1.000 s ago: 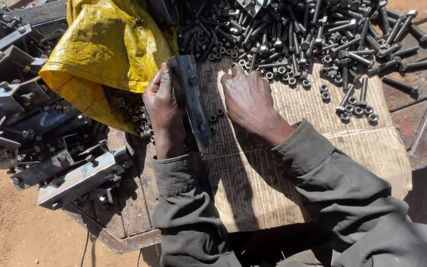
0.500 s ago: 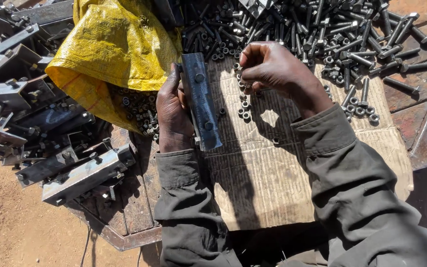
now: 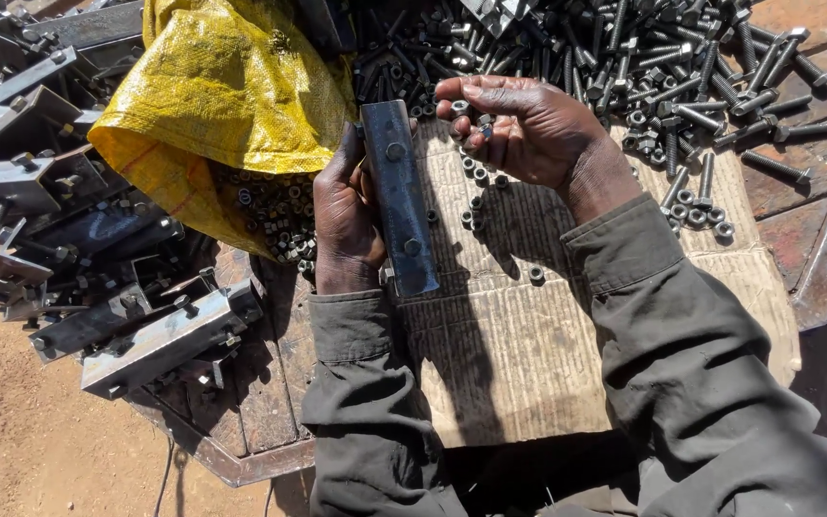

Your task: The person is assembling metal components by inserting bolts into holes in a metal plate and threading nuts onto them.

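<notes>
Left hand (image 3: pixel 346 225) clamped round flat steel bar (image 3: pixel 400 196), bar held upright-ish over cardboard sheet (image 3: pixel 528 364), two bolt heads showing on its face. Right hand (image 3: pixel 519 129) raised just beside bar's top end, fingers (image 3: pixel 466 96) curled, pinching small nuts (image 3: pixel 483 123); exact count unclear. Not touching bar. Loose nuts (image 3: pixel 476 206) scattered on cardboard just below right hand, a few more near right wrist. Big heap of dark bolts (image 3: pixel 643 67) along far edge of cardboard, spilling onto rusty metal table (image 3: pixel 796 191). Yellow woven sack (image 3: pixel 222 105) left of left hand, mouth open, more nuts (image 3: pixel 275 215) spilling out under it. Pile of assembled steel brackets (image 3: pixel 98 278) further left, some hanging over table edge above dirt ground (image 3: pixel 21 450). Both sleeves (image 3: pixel 681 364) dark grey-green, forearms resting across cardboard. Strong sun, hard shadows under hands.
</notes>
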